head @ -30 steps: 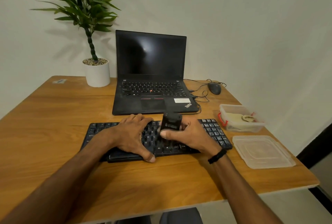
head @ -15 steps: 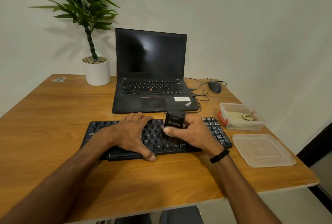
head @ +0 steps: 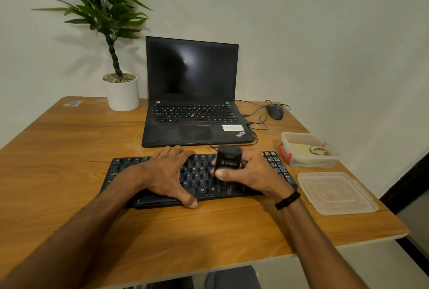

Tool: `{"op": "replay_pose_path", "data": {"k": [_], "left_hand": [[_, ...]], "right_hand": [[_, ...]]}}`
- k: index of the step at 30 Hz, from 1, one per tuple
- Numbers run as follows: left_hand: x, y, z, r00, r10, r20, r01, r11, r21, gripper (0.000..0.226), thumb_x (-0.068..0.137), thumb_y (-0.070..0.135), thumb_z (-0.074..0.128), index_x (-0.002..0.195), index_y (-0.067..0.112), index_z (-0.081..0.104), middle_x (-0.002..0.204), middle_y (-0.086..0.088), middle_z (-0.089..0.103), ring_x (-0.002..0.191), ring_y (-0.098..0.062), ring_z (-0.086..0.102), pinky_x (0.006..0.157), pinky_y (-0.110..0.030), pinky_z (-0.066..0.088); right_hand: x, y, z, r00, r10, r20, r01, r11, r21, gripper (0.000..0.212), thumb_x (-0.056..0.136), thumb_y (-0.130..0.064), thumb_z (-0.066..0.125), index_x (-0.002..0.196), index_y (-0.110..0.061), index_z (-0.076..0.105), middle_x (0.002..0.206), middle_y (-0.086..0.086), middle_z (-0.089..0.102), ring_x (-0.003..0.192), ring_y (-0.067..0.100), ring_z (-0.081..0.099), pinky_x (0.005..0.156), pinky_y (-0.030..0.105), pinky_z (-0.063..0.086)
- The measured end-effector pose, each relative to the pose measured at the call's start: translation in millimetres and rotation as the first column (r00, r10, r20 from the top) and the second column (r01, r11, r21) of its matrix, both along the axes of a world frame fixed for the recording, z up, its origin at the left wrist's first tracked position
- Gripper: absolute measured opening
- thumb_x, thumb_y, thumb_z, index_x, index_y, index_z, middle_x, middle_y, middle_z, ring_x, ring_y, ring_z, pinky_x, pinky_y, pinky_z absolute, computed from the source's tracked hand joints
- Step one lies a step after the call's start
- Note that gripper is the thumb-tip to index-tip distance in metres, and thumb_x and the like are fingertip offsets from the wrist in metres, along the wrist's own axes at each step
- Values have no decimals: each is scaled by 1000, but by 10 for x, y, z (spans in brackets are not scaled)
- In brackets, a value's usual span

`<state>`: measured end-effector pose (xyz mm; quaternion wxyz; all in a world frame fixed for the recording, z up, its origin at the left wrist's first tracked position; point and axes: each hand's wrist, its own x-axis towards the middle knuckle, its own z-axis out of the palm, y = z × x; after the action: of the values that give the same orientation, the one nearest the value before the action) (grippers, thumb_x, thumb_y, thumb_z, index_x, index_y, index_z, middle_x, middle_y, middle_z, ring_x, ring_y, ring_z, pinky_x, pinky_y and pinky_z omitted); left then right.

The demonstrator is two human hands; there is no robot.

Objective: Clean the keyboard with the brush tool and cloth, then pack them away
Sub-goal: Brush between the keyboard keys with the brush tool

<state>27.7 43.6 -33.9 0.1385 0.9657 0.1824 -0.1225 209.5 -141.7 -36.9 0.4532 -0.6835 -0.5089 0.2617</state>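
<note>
A black keyboard (head: pixel 126 168) lies on the wooden table (head: pixel 69 161) in front of me. My left hand (head: pixel 170 172) rests flat on its left half, fingers spread, thumb at the front edge. My right hand (head: pixel 253 173) grips a black brush tool (head: pixel 228 158) held upright over the keys right of centre; its bristles are blurred against the keys. A pale cloth (head: pixel 301 149) sits inside a clear plastic box (head: pixel 311 163) with a red clip at the right. The box's lid (head: pixel 336 192) lies beside it, nearer to me.
An open black laptop (head: pixel 192 93) stands just behind the keyboard. A wired mouse (head: pixel 275 112) and its cables lie at the back right. A potted plant in a white pot (head: pixel 123 93) stands at the back left. The table's right edge runs close to the lid.
The brush tool in my right hand has shifted slightly over the keys, back and to the right, then a little toward me. My left hand stays on the keyboard.
</note>
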Motion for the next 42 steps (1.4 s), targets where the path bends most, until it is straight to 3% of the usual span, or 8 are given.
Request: {"op": "replay_pose_path", "data": {"k": [16,19,23,28,31,36,39,42], "left_hand": [[-21,28,-34,1000,8,0,-8,1000,0,165,22,107,44,162,31,0,160,4,16,147,-23,18,124,-46,17],[-1,24,-30,1000,8,-2,-8,1000,-10,165,23,107,45,162,31,0,160,4,15,147,-23,17,124,-46,16],[-3,18,-32,1000,6,5,-6,1000,7,155,38,100,63,162,31,1,159,4,17,146,-22,20,123,-46,18],[-3,26,-28,1000,14,8,-14,1000,-6,156,35,100,62,162,30,2,158,5,18,145,-22,20,124,-45,20],[-10,31,-29,1000,5,7,-5,1000,-14,159,33,103,60,162,30,2,158,5,18,144,-21,21,123,-45,20],[-18,38,-37,1000,13,6,-13,1000,-8,160,28,104,51,162,31,1,159,4,17,146,-23,19,124,-46,17],[-12,49,-23,1000,3,5,-3,1000,-7,162,26,105,48,162,30,1,158,4,18,145,-22,20,124,-45,18],[-24,55,-30,1000,10,0,-10,1000,-4,158,33,103,57,162,30,1,159,4,17,145,-22,20,124,-45,19]], "right_hand": [[10,7,-39,999,-28,35,29,999,-29,41,76,-35,82,111,-15,70,102,2,75,93,14,72,81,36,60],[80,-25,-16,979,-190,78,185,980,67,33,76,-38,82,101,-20,71,96,0,74,91,15,72,76,35,61],[13,-68,-39,996,72,-56,-74,997,-30,38,76,-31,83,106,-11,71,102,5,75,96,19,72,81,35,59],[61,-47,11,975,-197,99,190,979,77,35,77,-35,82,106,-18,71,95,-1,75,88,14,72,70,28,60],[32,-93,-39,998,28,-53,-30,999,-19,37,76,-28,83,106,-9,72,99,5,76,93,19,73,80,34,59],[15,-50,1,959,-237,158,218,968,125,25,78,-36,81,97,-26,70,88,-5,74,81,3,71,67,23,59],[20,-75,-40,1000,-11,-22,11,1000,5,36,76,-33,83,104,-12,72,97,4,76,91,15,73,79,36,60],[-19,-4,-82,988,-120,93,116,992,49,27,78,-37,81,95,-18,72,90,1,76,83,12,73,74,38,62]]}}
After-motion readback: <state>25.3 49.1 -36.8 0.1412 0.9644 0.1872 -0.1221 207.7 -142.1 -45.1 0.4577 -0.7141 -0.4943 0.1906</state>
